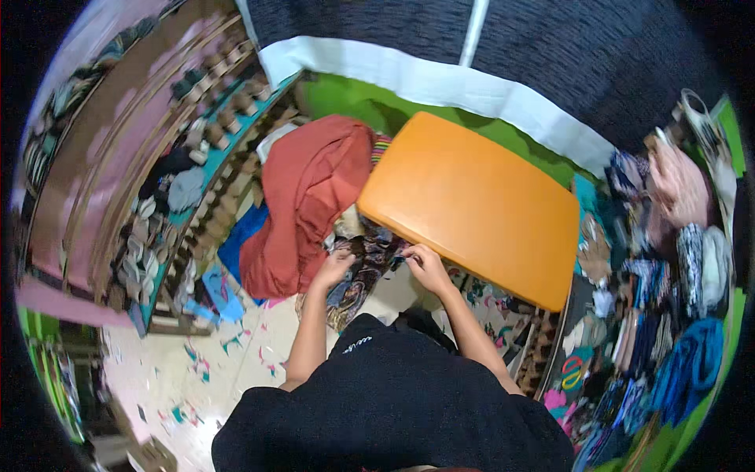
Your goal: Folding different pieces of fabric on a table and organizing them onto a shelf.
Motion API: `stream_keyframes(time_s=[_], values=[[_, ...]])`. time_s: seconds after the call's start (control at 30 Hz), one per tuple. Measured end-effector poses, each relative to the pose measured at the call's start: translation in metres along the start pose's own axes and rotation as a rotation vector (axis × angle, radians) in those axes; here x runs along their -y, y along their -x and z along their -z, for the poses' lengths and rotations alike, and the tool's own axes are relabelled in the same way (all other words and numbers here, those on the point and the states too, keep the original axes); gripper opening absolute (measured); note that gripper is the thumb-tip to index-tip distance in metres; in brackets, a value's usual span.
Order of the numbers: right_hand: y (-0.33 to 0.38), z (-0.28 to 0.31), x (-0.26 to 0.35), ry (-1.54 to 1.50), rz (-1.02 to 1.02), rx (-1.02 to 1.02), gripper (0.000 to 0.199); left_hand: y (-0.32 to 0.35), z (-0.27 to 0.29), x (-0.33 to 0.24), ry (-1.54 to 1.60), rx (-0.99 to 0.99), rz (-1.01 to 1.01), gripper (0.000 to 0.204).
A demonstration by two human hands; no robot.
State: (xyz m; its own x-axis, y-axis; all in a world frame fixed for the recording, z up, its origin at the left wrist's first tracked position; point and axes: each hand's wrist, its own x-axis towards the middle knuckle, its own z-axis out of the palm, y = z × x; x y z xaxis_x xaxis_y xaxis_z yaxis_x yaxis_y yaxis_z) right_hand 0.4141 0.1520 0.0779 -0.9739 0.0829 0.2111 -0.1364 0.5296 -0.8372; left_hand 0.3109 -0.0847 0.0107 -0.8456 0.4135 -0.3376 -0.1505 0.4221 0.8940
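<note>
My left hand (336, 268) is in front of me, its fingers curled together at the edge of a dark patterned cloth (358, 279). Whatever those fingers may hold is too small to make out. Across a short gap, my right hand (428, 268) is closed in a pinch at the front edge of an orange padded board (472, 204). A small dark bit shows at its fingertips, its kind unclear. The patterned cloth hangs or lies between the two hands. Left of it, a large rust-red cloth (314, 197) is heaped up close to my left hand.
On the left stands a rack (208, 185) with rows of brown shoe-shaped forms. Blue sandal-shaped pieces (222, 295) lie near its foot. Colourful scraps (189, 413) litter the pale floor. Folded fabrics (649, 287) and scissors with red and yellow handles (572, 371) are at right.
</note>
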Motion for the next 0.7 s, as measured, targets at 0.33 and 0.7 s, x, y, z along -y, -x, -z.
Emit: stream_keyframes(time_s=[0.33, 0.7], values=[[-0.113, -0.039, -0.063, -0.177, -0.036, 0.252, 0.017, -0.083, -0.021, 0.031, -0.003, 0.083, 0.15, 0.04], [-0.269, -0.037, -0.111, 0.131, 0.214, 0.212, 0.012, -0.233, 0.045, 0.026, 0.309, -0.307, 0.4, 0.035]])
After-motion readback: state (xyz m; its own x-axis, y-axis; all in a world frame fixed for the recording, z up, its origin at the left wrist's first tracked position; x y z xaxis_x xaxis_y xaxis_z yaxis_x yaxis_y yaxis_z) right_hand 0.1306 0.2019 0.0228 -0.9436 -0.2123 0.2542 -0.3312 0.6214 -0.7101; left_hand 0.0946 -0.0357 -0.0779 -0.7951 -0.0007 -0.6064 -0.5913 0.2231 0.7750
